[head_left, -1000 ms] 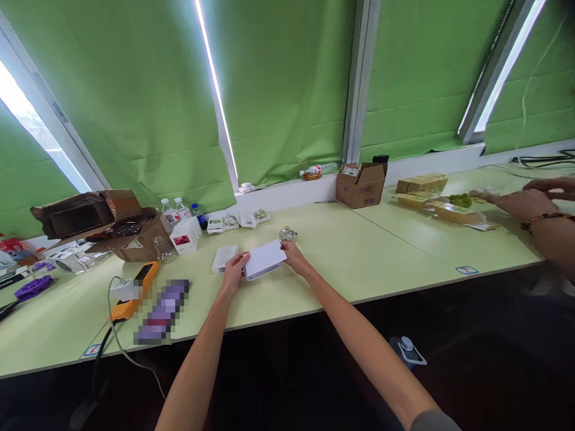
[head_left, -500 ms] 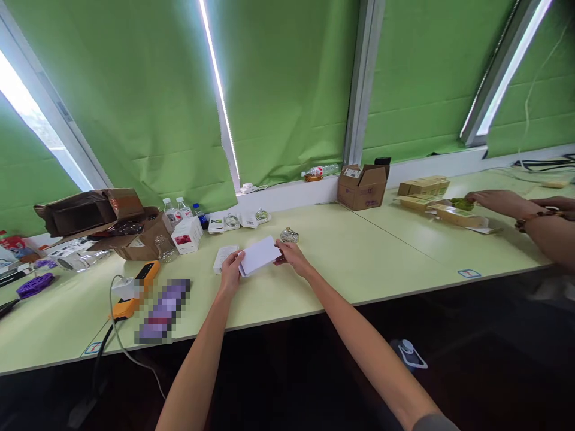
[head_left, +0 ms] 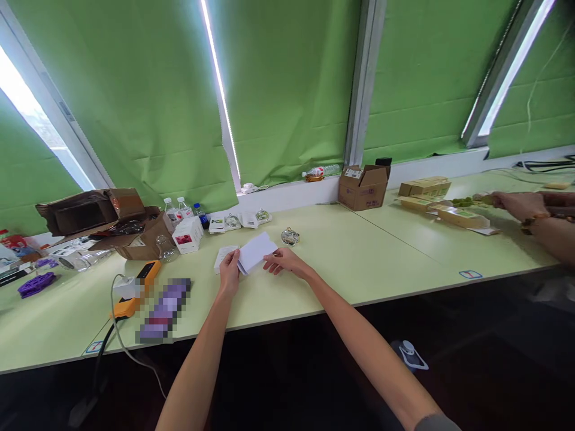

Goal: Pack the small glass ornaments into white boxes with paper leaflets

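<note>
Over the table's front part, a folded white paper [head_left: 257,252] is held at its lower left edge by my left hand [head_left: 230,270], fingers closed on it. My right hand [head_left: 287,262] is at the paper's right lower edge, its fingers slightly apart and the tips at or just beside the edge. Behind the left hand lies a small white box [head_left: 223,258], partly covered by the paper and hand. A round, shiny metal-and-glass piece [head_left: 290,236] rests on the table just beyond my right hand.
Left stand an open carton [head_left: 144,236], white boxes [head_left: 187,234], bottles [head_left: 173,209], an orange-black device [head_left: 135,293] with a cable and a blurred purple item [head_left: 165,310]. A cardboard box [head_left: 363,188] is at the back. Right, another person's hands [head_left: 523,205] work beside yellow boxes [head_left: 424,188].
My right hand has slid left and down along the paper, and its fingers have loosened. The paper has tilted and its layers show. The other person's hands have moved right.
</note>
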`<act>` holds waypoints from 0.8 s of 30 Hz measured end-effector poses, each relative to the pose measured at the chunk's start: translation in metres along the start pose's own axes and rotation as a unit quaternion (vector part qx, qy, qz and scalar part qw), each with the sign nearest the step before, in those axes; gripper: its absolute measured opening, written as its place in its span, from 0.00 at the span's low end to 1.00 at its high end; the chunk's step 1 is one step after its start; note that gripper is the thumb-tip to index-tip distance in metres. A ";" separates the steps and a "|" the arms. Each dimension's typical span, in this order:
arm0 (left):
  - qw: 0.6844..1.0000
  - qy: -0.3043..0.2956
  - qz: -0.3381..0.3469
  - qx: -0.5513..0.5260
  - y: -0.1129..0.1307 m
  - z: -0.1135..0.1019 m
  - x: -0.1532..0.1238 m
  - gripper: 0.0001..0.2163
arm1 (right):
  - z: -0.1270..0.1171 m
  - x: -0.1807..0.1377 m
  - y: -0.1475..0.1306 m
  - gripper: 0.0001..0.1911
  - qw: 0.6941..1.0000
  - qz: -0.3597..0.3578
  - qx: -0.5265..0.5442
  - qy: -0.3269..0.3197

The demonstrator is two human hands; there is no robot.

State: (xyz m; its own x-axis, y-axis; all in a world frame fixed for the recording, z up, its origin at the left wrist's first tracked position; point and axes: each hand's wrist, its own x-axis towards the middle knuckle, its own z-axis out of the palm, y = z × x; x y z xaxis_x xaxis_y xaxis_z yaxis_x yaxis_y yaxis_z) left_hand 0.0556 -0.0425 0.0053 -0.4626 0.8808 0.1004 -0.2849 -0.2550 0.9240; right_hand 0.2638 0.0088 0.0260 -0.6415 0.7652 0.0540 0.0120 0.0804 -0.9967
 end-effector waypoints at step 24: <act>0.983 -0.144 -0.044 0.102 0.008 0.005 -0.012 0.20 | -0.013 0.007 -0.001 0.11 0.985 -0.037 0.086 0.144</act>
State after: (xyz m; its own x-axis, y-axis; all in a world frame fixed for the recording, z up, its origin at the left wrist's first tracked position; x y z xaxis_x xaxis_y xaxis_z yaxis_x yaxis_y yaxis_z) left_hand 0.0631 -0.0531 0.0129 -0.1784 0.9799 0.0893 -0.1264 -0.1128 0.9855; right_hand 0.2695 0.0225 0.0281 -0.3922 0.9124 0.1171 -0.1720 0.0524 -0.9837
